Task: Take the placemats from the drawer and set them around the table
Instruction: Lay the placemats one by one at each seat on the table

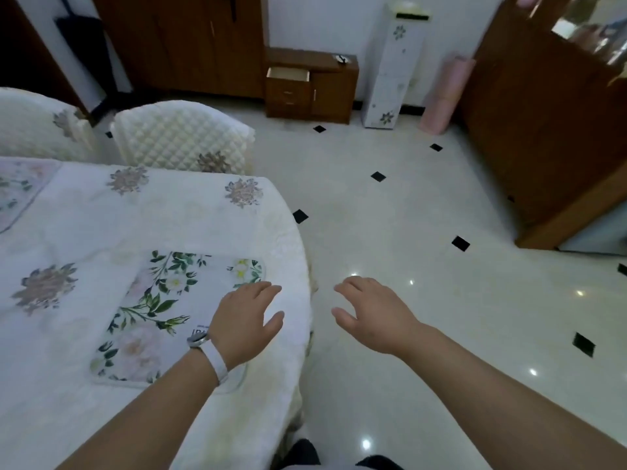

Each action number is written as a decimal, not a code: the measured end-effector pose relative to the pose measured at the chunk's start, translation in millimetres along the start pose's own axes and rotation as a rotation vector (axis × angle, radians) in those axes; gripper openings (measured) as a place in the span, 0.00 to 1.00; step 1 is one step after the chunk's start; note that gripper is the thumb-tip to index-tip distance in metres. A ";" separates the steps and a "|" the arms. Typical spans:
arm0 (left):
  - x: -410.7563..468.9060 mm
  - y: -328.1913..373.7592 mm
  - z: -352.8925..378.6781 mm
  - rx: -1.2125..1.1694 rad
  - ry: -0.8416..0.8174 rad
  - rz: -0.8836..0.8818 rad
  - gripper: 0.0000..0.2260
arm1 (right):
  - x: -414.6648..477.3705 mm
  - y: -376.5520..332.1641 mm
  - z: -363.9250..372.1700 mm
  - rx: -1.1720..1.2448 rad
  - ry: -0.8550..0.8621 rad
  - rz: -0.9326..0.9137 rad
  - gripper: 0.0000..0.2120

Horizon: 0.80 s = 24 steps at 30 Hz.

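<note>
A floral placemat [159, 310] with green leaves and pale flowers lies flat near the right edge of the table [101, 212], which wears a cream embroidered cloth. My left hand [244, 320] hovers over the placemat's right side, fingers apart, holding nothing; a white watch sits on its wrist. Beyond the table edge, my right hand [369, 313] hangs over the floor, open and empty. A second pale floral placemat [17, 188] lies at the table's far left. Across the room, the top drawer [288, 76] of a small wooden cabinet stands pulled open.
Two quilted cream chairs [183, 137] stand at the table's far side. A white tower cabinet [393, 66] and a pink roll [444, 96] stand by the back wall. A large wooden unit [543, 130] fills the right. Glossy tiled floor [390, 215] lies between table and cabinet.
</note>
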State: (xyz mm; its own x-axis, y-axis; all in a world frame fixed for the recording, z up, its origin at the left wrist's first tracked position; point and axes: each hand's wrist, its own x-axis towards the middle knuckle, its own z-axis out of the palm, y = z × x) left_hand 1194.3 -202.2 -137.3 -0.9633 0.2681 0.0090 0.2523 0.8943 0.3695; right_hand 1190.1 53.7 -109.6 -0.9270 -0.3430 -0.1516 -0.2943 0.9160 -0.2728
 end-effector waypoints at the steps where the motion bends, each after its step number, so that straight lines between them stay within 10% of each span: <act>1: -1.7 -7.1 -3.4 -0.005 0.014 -0.035 0.22 | 11.8 -1.4 0.0 0.001 -0.012 -0.028 0.24; 16: -77.7 -71.8 0.4 -0.181 0.211 -0.968 0.20 | 206.3 -61.5 52.9 -0.003 -0.324 -0.583 0.23; 24: -51.6 -1.9 56.6 -0.972 0.657 -1.552 0.08 | 286.6 -115.6 79.9 -0.129 -0.485 -0.913 0.26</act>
State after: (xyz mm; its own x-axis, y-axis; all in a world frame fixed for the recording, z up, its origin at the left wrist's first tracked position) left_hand 1248.6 -197.4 -191.0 -0.2000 -0.7942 -0.5738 -0.6217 -0.3498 0.7008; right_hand 977.1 -167.1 -197.5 -0.1546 -0.9375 -0.3118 -0.8857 0.2713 -0.3768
